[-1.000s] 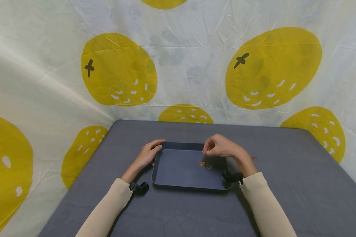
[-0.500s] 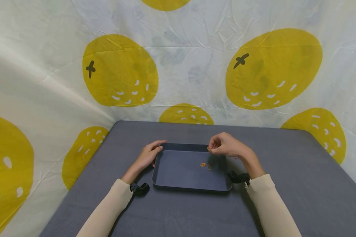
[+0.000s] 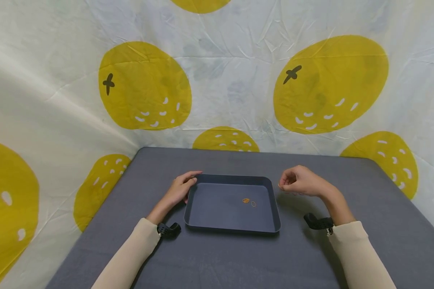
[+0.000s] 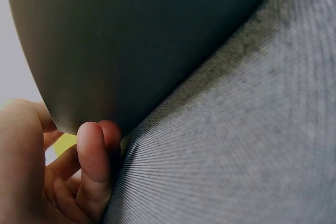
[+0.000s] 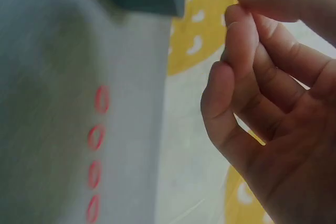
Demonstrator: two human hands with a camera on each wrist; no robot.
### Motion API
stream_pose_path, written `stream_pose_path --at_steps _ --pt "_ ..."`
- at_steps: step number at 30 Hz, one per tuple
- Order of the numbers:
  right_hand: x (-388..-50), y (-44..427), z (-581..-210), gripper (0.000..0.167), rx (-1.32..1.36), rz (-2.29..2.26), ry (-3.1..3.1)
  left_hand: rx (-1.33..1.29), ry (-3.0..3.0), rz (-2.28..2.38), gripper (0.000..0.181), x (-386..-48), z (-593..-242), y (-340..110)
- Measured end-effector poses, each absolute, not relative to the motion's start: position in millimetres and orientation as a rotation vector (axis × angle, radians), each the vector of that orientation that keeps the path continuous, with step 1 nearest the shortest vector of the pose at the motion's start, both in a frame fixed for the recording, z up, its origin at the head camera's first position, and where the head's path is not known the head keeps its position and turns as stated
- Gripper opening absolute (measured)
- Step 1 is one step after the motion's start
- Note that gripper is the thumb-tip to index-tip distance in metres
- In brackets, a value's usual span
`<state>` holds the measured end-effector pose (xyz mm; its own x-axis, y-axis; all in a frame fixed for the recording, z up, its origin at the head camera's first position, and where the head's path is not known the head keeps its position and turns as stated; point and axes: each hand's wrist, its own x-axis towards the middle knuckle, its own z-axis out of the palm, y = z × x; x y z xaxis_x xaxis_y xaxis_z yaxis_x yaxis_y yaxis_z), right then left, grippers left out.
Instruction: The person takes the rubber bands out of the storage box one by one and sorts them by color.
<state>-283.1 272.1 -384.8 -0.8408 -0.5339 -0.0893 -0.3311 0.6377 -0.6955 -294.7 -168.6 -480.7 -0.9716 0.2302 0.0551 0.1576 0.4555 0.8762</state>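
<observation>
A dark shallow tray (image 3: 231, 230) rests on the grey cloth with several orange bands (image 3: 246, 200) inside, right of its middle. The left hand (image 3: 177, 190) grips the tray's far left corner; the left wrist view has its curled fingers (image 4: 93, 150) against the tray's outer wall (image 4: 131, 51). Just past the tray's right side, the right hand (image 3: 304, 182) is raised with thumb and index finger pinched. A faint bit of orange shows at those tips in the head view, but the right wrist view (image 5: 278, 82) shows no band there.
Several red loops (image 5: 95, 136) lie in a row on the cloth beyond the tray's right side, mostly hidden behind the right hand in the head view. White fabric with yellow fruit prints (image 3: 332, 84) hangs behind and to the left of the table.
From above the tray's far right part, the right hand has moved right, past the rim, still pinching. The left hand, the tray and the orange bands inside have kept their places.
</observation>
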Motion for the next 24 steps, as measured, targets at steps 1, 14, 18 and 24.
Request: stream_pose_path --at_steps 1,14,18,24 --pt "-282.8 276.8 -386.7 0.011 -0.707 -0.996 2.581 0.351 2.618 1.565 0.038 -294.7 -480.8 -168.8" --pt "-291.5 302.4 -413.6 0.004 -0.688 -0.875 2.579 0.364 2.616 1.567 0.038 -295.3 -479.4 -169.6" --pt "-292.6 302.6 -416.1 0.006 -0.681 -0.88 2.561 0.367 2.621 1.569 0.038 -295.0 -478.2 -169.3" --pt "-294.4 302.7 -420.3 0.008 -0.684 -0.887 2.503 0.374 2.627 1.565 0.039 -295.5 -478.9 -169.5"
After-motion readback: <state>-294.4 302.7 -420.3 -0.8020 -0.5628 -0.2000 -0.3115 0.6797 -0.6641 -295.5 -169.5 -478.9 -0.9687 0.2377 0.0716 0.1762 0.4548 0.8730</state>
